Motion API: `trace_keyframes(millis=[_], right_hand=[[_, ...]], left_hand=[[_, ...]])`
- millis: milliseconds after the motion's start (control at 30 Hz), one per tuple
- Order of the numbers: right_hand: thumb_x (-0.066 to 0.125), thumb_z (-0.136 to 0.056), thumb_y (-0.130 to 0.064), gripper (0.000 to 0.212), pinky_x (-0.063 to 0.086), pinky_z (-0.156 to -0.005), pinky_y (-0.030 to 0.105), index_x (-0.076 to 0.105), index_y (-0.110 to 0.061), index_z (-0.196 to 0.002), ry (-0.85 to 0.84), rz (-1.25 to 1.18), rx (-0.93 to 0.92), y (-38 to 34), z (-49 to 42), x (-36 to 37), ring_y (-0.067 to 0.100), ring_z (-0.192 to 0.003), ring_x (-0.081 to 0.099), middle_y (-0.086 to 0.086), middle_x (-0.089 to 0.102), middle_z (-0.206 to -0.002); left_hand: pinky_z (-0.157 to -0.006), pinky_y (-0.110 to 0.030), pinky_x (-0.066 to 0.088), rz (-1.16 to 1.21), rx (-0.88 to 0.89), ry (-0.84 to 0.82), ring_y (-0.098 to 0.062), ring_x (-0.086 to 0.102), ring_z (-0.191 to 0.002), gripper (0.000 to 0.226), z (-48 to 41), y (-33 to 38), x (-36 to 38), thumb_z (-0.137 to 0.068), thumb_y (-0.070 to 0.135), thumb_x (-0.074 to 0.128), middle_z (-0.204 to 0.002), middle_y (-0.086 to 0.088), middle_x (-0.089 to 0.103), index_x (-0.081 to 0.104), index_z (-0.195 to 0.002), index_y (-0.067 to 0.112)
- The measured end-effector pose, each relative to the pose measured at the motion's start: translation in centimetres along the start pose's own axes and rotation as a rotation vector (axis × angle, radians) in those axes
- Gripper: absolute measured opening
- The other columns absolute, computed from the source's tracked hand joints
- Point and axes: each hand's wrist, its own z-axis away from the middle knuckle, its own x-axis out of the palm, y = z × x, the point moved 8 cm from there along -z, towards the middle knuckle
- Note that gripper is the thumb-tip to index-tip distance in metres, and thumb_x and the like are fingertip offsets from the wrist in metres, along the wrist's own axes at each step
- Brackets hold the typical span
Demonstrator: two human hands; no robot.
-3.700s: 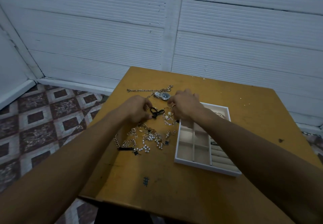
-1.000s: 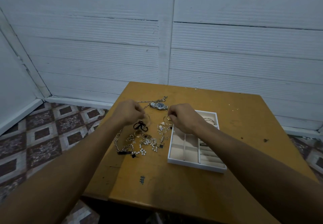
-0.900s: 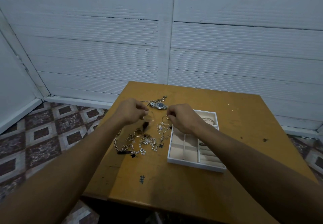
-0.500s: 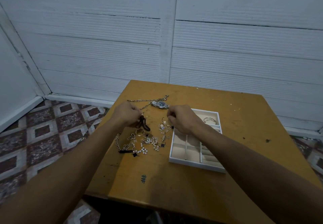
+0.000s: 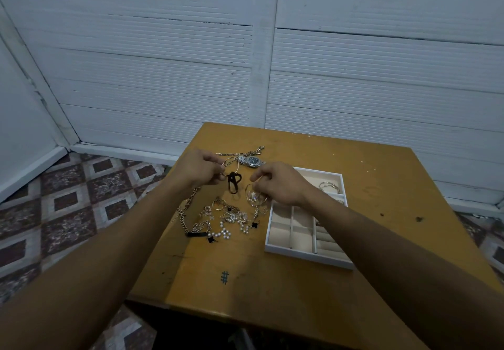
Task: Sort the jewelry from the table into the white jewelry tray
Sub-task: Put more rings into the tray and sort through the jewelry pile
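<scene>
My left hand [image 5: 197, 169] pinches a thin gold hoop with a black ribbon bow [image 5: 234, 182] dangling from it, just above the table. My right hand [image 5: 281, 184] pinches a second gold hoop earring [image 5: 254, 196] with a sparkling charm, left of the white jewelry tray [image 5: 305, 254]. A tangled pile of jewelry [image 5: 223, 220] with pearls, chains and black clover charms lies below both hands. A silver watch [image 5: 253, 161] and a thin chain [image 5: 237, 154] lie behind the hands. A silver bangle [image 5: 328, 186] sits in the tray's far compartment.
The yellow-brown wooden table [image 5: 300, 295] stands against a white panelled wall [image 5: 245, 49]. A small blue hash mark [image 5: 225, 277] is drawn near the front edge. Patterned floor tiles [image 5: 68, 207] lie to the left. My right forearm crosses the tray's right side.
My left hand has lifted the black-bow hoop slightly away from the pile. My right hand has kept its hoop beside the tray. The camera view has shifted a little.
</scene>
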Motion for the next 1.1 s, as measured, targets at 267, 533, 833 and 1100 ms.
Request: trace_keyframes(millis=[267, 533, 833, 1100], right_hand=[[0.063, -0.089, -0.01, 0.018, 0.054, -0.067, 0.033, 0.062, -0.01, -0.106, -0.026, 0.045, 0.058, 1.1, -1.1, 0.5, 0.02, -0.064, 0.065, 0.014, 0.07, -0.08], [0.056, -0.086, -0.011, 0.016, 0.054, -0.075, 0.033, 0.068, -0.021, -0.083, 0.024, 0.511, -0.017, 0.9, -2.5, 1.7, 0.023, -0.085, 0.063, 0.009, 0.066, -0.102], [0.061, -0.09, -0.023, 0.03, 0.045, -0.081, 0.026, 0.065, -0.017, -0.119, 0.054, 0.248, -0.038, 0.3, -2.5, 1.4, 0.016, -0.099, 0.059, 0.0, 0.065, -0.109], [0.066, -0.089, -0.023, 0.008, 0.038, -0.054, 0.024, 0.071, -0.017, -0.085, -0.025, -0.027, -0.055, -0.8, -3.1, 2.5, 0.002, -0.05, 0.048, -0.008, 0.061, -0.065]], left_hand=[[-0.069, -0.034, 0.056, -0.318, 0.242, 0.011, -0.018, 0.066, -0.075, 0.003, 0.6, 2.2, 0.2, -0.09, 0.009, 0.063, -0.081, -0.006, 0.067, 0.063, -0.088, 0.012], [-0.065, -0.032, 0.056, -0.234, 0.153, -0.018, -0.017, 0.071, -0.071, 0.001, 0.6, 0.8, 0.4, -0.089, 0.008, 0.064, -0.08, -0.006, 0.071, 0.062, -0.09, 0.008], [-0.069, -0.038, 0.053, -0.125, 0.12, -0.047, -0.02, 0.071, -0.071, 0.004, 0.1, 0.7, -0.3, -0.089, 0.008, 0.064, -0.085, -0.009, 0.073, 0.063, -0.087, 0.01], [-0.058, -0.026, 0.051, -0.073, 0.14, -0.034, -0.019, 0.068, -0.068, 0.002, 0.6, 1.8, -0.7, -0.088, 0.007, 0.065, -0.089, -0.012, 0.071, 0.063, -0.088, 0.007]])
